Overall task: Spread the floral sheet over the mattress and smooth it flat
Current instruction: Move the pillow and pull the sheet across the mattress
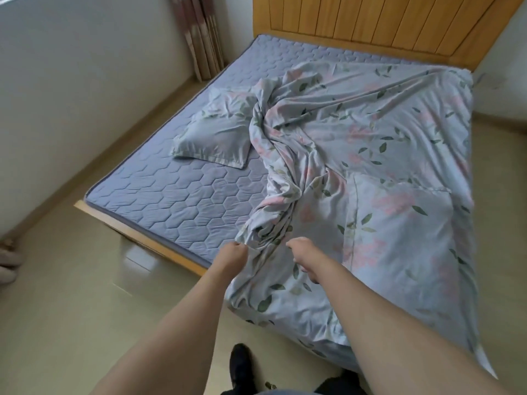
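Note:
The floral sheet (370, 155), pale blue with pink flowers and green leaves, covers the right half of the quilted grey-blue mattress (176, 201). Its left part is bunched into a twisted ridge running down the middle of the bed to the foot edge. My left hand (232, 253) grips the bunched edge of the sheet at the foot of the bed. My right hand (303, 253) grips the cloth just to the right of it, fingers curled into the folds. Part of the sheet hangs over the foot edge.
A pillow (216, 135) in matching floral cloth lies on the bare left half of the mattress. A wooden headboard (370, 21) stands at the far end. A white wall and curtain (202, 38) run along the left, with tiled floor (71, 280) between.

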